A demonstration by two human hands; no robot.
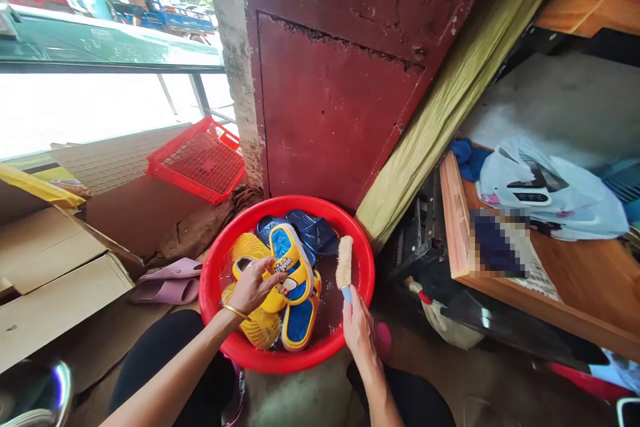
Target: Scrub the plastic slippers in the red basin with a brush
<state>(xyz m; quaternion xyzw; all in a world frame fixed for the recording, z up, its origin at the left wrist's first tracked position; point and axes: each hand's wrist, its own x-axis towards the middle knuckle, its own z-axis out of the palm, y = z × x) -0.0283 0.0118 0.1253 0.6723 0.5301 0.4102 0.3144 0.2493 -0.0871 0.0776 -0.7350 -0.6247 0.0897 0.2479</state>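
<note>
Our left hand [253, 287] is curled firmly on a yellow-and-blue slipper [293, 265], steadying it in the red basin [295, 201]; right hand [358, 328] closed around a scrub brush [344, 263], bristles up.

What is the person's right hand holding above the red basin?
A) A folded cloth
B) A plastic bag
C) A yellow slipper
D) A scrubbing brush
D: the right hand holds a scrubbing brush by its blue handle, with the pale bristled head pointing up above the red basin.
</note>
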